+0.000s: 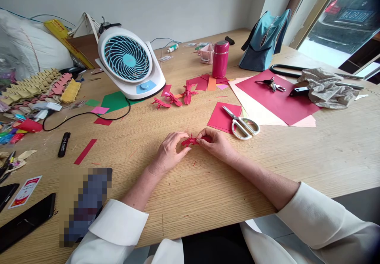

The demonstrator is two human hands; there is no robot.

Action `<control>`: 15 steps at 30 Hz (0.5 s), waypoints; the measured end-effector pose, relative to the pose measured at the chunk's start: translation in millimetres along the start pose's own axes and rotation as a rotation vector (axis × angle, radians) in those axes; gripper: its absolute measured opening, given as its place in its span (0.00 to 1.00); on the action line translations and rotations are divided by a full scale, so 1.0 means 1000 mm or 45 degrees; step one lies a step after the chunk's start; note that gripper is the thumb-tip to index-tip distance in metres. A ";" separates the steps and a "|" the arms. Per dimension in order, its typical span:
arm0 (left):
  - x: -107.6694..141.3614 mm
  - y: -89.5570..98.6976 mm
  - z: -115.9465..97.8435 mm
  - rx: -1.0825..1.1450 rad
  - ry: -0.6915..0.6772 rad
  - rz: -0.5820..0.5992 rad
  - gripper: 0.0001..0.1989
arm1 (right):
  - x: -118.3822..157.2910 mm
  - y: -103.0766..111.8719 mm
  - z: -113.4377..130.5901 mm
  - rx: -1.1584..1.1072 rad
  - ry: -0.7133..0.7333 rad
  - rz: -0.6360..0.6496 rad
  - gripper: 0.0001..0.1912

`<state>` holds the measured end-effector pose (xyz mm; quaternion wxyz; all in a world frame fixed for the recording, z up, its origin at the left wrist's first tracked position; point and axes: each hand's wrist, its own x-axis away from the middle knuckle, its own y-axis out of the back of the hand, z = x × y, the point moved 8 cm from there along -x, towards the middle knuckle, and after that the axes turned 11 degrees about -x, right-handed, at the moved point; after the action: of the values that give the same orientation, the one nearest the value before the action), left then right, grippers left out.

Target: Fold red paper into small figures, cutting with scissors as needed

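A small red folded paper figure (188, 141) is between my hands, low over the wooden table. My left hand (170, 151) curves around its left side, thumb below and index finger above. The thumb and fingertips of my right hand (218, 145) pinch its right part, with some red paper showing under the fingers. Behind my right hand, white-handled scissors (242, 123) lie partly on a stack of red paper squares (221, 115). Several finished-looking red paper figures (175, 98) stand farther back, and thin paper scraps lie near my hands.
A white and blue fan (127, 58) stands back left, its black cord (86, 113) crossing the table. Behind the scissors are a pink flask (220, 58), large paper sheets (267, 94), keys (271, 84) and a blue bag (264, 40). A black marker (63, 144) and phone (28, 220) lie left.
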<state>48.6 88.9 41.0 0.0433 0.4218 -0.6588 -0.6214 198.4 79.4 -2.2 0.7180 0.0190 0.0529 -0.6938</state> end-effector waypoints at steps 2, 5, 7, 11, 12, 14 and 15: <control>0.001 -0.003 0.003 -0.037 0.036 0.028 0.14 | 0.001 -0.001 0.002 0.020 0.012 0.000 0.06; 0.002 -0.005 0.004 -0.060 0.056 0.024 0.09 | 0.001 -0.001 0.004 0.031 0.020 -0.007 0.05; 0.003 -0.006 0.004 -0.051 0.052 0.008 0.09 | 0.001 0.000 0.004 0.038 0.017 -0.028 0.05; 0.004 -0.010 0.004 -0.039 0.070 0.019 0.11 | 0.000 0.003 0.003 0.070 0.001 -0.060 0.06; 0.005 -0.010 0.005 -0.039 0.086 0.016 0.10 | 0.000 0.003 0.002 0.073 -0.002 -0.061 0.05; 0.005 -0.009 0.007 -0.027 0.126 -0.010 0.09 | 0.000 0.003 0.002 0.039 -0.005 -0.054 0.05; 0.005 -0.007 0.009 -0.007 0.150 -0.033 0.09 | -0.001 0.003 0.002 0.000 -0.006 -0.049 0.05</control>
<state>43.9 93.8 30.8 0.0751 0.4660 -0.6478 -0.5980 201.3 79.8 -0.5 0.7047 0.0164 0.0514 -0.7075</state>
